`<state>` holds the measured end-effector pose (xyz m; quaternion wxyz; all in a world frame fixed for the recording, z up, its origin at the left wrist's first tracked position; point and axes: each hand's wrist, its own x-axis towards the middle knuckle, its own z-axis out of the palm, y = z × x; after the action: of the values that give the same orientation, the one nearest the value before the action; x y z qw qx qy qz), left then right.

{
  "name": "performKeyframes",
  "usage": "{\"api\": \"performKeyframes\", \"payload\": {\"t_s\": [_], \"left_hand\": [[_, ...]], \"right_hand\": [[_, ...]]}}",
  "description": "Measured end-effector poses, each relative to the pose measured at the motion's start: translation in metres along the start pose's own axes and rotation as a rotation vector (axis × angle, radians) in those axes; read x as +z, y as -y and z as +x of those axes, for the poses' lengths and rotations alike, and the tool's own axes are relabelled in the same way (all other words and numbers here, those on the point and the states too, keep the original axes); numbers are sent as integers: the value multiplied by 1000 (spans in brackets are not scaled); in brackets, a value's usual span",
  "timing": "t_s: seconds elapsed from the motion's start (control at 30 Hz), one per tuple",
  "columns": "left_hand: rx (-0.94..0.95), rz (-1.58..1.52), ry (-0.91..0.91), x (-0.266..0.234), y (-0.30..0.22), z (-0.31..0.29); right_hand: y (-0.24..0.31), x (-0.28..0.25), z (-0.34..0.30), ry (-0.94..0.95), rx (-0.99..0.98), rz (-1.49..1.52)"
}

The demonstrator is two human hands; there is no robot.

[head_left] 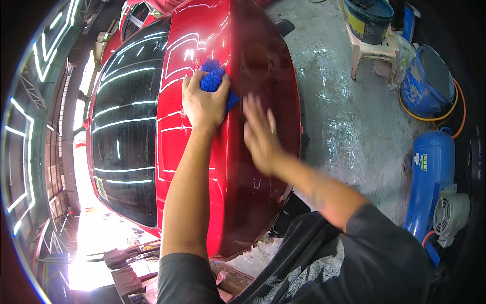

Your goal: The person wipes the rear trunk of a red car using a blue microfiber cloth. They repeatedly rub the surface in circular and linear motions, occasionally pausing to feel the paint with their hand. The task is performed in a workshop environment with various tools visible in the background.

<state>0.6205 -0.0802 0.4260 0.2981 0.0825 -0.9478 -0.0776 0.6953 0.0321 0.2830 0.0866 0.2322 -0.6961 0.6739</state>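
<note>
A glossy red car body panel (253,55) fills the middle of the view, next to its dark rear window (126,126). My left hand (203,104) presses a blue microfibre cloth (213,80) flat against the red panel, fingers closed over the cloth. My right hand (260,134) is blurred, fingers spread, lying flat on or just above the same panel to the right of the cloth, holding nothing.
Wet concrete floor (349,121) lies to the right. A blue air compressor tank (430,182) stands at the right edge, a blue drum (425,81) with orange hose above it, and a dark bucket (368,17) on a pale plastic stool. Brushes or mops (121,258) lie lower left.
</note>
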Motion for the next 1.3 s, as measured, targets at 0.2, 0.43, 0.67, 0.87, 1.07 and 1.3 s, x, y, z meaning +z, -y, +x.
{"api": "performKeyframes", "payload": {"t_s": [0.2,0.43,0.67,0.87,1.07,1.3], "left_hand": [[1,32,-7,2,3,0],[-27,13,19,-8,3,-4],[-35,-9,35,-7,-1,-3],[-61,-49,68,-11,-3,0],[-6,1,11,-1,-4,2],[-15,-4,31,-9,1,-2]], "right_hand": [[-22,-3,61,-85,22,68],[16,5,-22,57,-55,29],[-10,6,51,-131,-48,58],[19,3,-44,113,-47,108],[-37,-20,119,-62,28,145],[26,5,-55,162,-13,132]]}}
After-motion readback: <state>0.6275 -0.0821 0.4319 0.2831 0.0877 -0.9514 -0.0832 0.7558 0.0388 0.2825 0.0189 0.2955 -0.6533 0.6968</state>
